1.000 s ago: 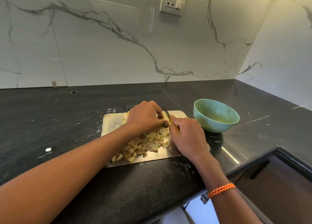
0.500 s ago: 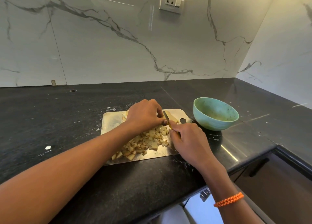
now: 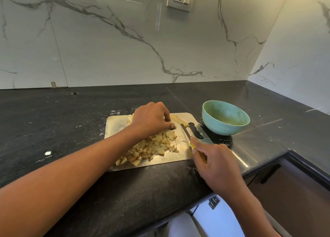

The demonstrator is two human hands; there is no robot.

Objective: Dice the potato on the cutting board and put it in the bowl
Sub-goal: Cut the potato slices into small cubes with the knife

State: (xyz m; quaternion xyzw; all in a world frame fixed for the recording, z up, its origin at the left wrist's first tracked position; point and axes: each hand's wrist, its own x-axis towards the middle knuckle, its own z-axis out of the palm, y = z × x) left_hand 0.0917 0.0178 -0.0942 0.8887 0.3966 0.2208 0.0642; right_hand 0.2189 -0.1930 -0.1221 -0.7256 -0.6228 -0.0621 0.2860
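Our left hand [image 3: 151, 118] reaches in from eight o'clock, forearm stretched long, knuckles up, fingers curled down with the tips pressed together at three o'clock. Our right hand [image 3: 214, 162] comes from five o'clock, fingers wrapped round a knife [image 3: 186, 132] pointing toward eleven.

Diced potato [image 3: 151, 147] on cutting board [image 3: 116, 124]

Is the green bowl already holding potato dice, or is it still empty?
Empty of dice: the bowl shows only a bare, smeared inside, and the dice lie piled on the board.
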